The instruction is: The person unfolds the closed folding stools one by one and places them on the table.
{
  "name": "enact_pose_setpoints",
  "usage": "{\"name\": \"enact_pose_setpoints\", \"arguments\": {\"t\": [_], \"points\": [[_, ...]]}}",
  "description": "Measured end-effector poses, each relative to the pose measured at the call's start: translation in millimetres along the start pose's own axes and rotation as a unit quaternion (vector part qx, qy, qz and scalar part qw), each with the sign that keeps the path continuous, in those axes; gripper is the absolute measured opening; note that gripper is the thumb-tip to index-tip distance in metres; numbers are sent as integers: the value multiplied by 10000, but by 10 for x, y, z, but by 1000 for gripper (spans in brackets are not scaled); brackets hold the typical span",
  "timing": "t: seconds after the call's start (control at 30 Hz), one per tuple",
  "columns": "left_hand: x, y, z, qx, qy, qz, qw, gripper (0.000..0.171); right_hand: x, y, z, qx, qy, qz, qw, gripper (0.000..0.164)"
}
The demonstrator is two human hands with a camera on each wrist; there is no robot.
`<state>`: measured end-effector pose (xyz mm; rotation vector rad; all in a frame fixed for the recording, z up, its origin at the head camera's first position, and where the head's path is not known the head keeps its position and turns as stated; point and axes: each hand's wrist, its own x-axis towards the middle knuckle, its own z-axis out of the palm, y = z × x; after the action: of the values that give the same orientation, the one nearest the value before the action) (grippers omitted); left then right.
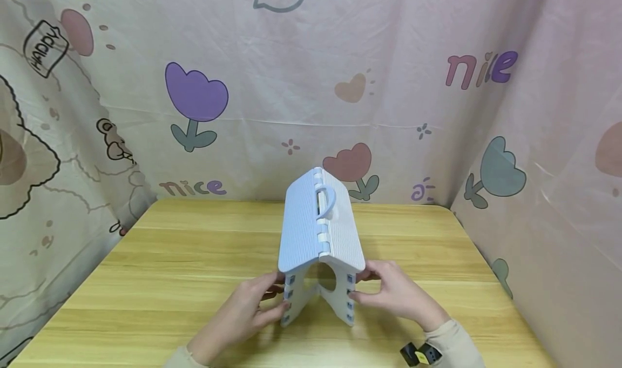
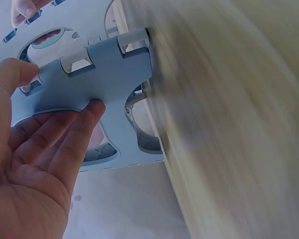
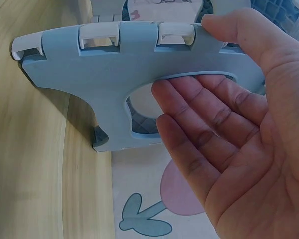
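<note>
A light blue and white plastic folding stool stands half folded on the table, its top peaked like a roof. A blue carry handle sticks up at the ridge. My left hand grips the left leg panel, thumb on the hinged edge and fingers against the outer face by the oval cutout. On the other side my right hand holds the right leg panel; its thumb rests on the hinged edge and fingertips reach the cutout's rim. The stool's far legs are mostly hidden in the head view.
The wood-grain table extends around the stool. A printed cloth hangs behind the table and along both sides. A black device with a yellow label sits at the right sleeve.
</note>
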<state>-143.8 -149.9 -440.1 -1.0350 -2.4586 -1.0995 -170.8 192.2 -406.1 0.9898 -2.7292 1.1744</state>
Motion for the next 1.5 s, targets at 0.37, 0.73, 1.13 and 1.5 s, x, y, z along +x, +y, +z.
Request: {"name": "enact_pose_setpoints", "arguments": {"t": [0.37,0.73,1.13,1.5], "points": [[-34,-16,-60,42,19,118,9999,35,-43,28,-46,-74,69,41,9999,33],[-27,-31,-191,-99,-121,-303,9994,44,-67,-12,-199,-124,-166,382,9991,43],[452,80,-727,1073,403,-482,9922,70,139,-218,-572,-923,874,136,9918,64],[887,189,-619,818,-291,-512,9949,87,498,-392,-487,-696,321,-82,9970,83]]}}
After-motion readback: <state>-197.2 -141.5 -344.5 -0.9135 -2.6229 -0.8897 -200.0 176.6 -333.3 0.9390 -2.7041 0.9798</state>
